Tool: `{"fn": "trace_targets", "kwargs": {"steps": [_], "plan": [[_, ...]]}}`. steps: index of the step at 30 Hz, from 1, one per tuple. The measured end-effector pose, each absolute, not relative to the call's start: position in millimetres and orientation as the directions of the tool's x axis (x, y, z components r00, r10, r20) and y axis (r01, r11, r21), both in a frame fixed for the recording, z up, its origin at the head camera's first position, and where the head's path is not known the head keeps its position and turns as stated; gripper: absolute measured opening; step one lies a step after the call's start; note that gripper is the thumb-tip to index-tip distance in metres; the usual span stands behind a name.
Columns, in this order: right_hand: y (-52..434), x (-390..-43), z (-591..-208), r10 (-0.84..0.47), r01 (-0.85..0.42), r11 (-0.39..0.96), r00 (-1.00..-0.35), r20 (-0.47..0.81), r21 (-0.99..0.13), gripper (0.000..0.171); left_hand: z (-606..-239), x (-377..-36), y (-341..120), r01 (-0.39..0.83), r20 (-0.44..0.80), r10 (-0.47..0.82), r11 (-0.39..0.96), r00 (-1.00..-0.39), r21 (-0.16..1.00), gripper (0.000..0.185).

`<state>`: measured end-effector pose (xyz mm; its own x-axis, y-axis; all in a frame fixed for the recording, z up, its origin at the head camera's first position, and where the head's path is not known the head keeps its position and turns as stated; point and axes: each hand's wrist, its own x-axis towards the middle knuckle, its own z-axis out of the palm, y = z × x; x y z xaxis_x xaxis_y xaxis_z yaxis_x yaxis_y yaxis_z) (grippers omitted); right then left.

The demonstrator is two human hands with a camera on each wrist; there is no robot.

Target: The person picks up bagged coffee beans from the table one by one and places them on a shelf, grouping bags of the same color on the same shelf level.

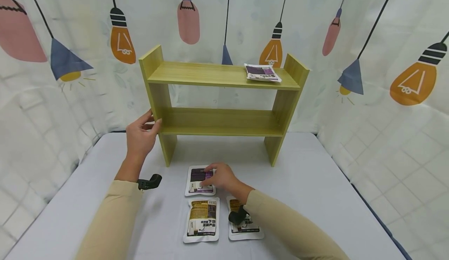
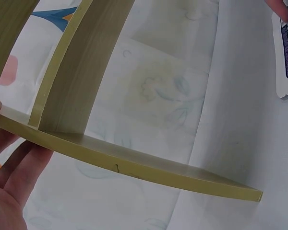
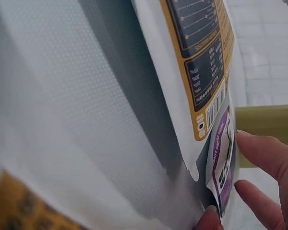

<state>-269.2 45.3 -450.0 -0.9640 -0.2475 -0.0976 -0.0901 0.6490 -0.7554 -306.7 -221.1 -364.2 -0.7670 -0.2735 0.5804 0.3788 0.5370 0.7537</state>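
A yellow-green wooden shelf (image 1: 224, 129) with two boards stands on the table. At its left side panel (image 2: 149, 170), my left hand (image 1: 142, 133) holds on, thumb on one side and fingers on the other. My right hand (image 1: 224, 178) is over a white pouch with a purple label (image 1: 196, 174), fingertips at its surface; the right wrist view shows spread fingers beside this purple pouch (image 3: 223, 167). Nearer lie a pouch with a brown-gold label (image 1: 201, 219) and, partly hidden by my right wrist, another gold-labelled pouch (image 1: 245, 229).
Several purple-labelled pouches (image 1: 262, 73) lie stacked at the right of the shelf's top board. A white cloth covers the table (image 1: 298, 197). Behind and at both sides hang curtains (image 1: 224, 26) printed with lamps and bulbs.
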Motion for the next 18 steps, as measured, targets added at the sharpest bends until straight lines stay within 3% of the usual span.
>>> {"fn": "trace_targets", "kwargs": {"steps": [18], "plan": [[37.6,-264.0,-448.7,-0.192,-0.046,0.68,-0.975,-0.117,-0.732,0.046,-364.2,-306.0,-221.4,0.383,0.577,-0.269,0.528,-0.771,0.758,0.046]]}}
